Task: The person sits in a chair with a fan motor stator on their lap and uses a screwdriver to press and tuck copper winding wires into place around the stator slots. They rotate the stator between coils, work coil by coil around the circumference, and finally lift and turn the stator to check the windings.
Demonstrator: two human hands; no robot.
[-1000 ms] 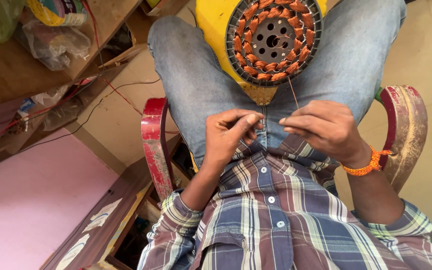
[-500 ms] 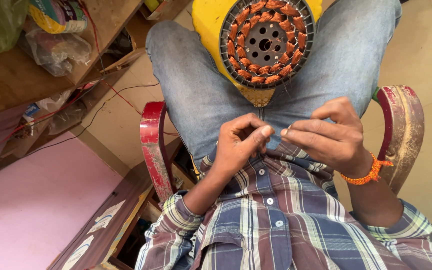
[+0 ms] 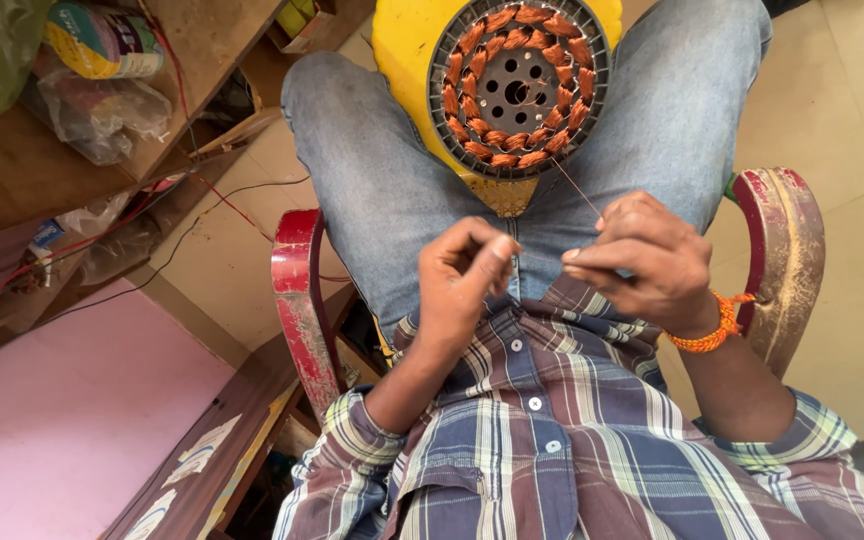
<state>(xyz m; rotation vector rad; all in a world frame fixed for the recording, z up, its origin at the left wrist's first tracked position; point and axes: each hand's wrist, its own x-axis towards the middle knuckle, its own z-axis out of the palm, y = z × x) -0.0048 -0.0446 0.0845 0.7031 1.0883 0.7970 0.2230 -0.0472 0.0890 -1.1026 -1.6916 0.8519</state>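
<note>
A round motor stator (image 3: 518, 88) with copper wire coils rests between my knees, against a yellow housing (image 3: 404, 60). A thin copper wire (image 3: 577, 188) runs from its lower rim to my right hand (image 3: 644, 262), which pinches it between thumb and fingers. My left hand (image 3: 464, 282) is close beside it over my lap, fingers curled and pinched at the tips; the wire between the hands is too fine to make out. I sit in a red chair (image 3: 300, 290), wearing jeans and a plaid shirt.
A wooden shelf (image 3: 72, 150) on the left holds plastic bags, a printed can (image 3: 102, 40) and loose red and black wires. A pink surface (image 3: 62, 410) lies at lower left. Tiled floor (image 3: 852, 120) shows on the right.
Both hands have drawn slightly nearer my body and a little apart. The view has shifted, with the stator now higher in the picture.
</note>
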